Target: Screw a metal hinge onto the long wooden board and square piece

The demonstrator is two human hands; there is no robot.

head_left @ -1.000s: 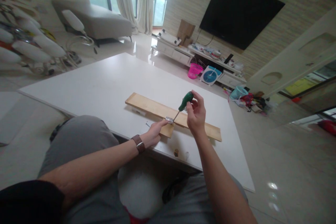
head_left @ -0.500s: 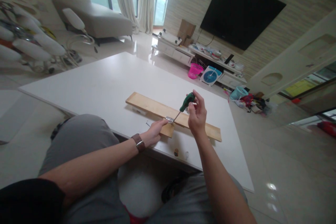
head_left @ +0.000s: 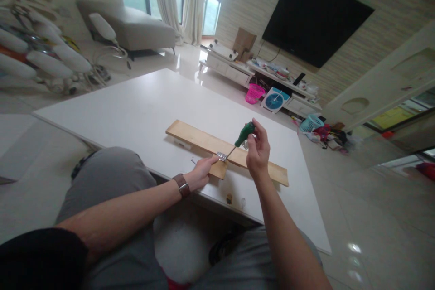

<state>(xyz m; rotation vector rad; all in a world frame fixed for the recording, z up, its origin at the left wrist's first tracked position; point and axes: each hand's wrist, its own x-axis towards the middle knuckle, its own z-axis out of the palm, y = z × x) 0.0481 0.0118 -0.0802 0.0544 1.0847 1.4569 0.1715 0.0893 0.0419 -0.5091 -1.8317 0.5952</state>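
Observation:
My right hand (head_left: 258, 152) grips a green-handled screwdriver (head_left: 244, 134) held at a slant. Its tip meets the edge of a small metal hinge (head_left: 222, 156). Under the hinge, a short wooden piece (head_left: 218, 171) juts toward me from a long wooden board (head_left: 197, 137). My left hand (head_left: 201, 173) is closed on the short piece, its thumb pressed near the hinge's left end. Another shiny metal part (head_left: 245, 144) shows partly behind my right fingers. Whether a screw sits under the tip is too small to make out.
The white table (head_left: 146, 108) carries a loose screw (head_left: 193, 161) left of my left hand. Near its front edge lie a small brownish item (head_left: 229, 198) and a small clear one (head_left: 243, 202). My knees (head_left: 112, 176) are close against the table edge.
The whole view has shifted slightly. My right fingers have changed their hold a little around the screwdriver handle; its tip stays at the hinge. My left hand keeps its grip.

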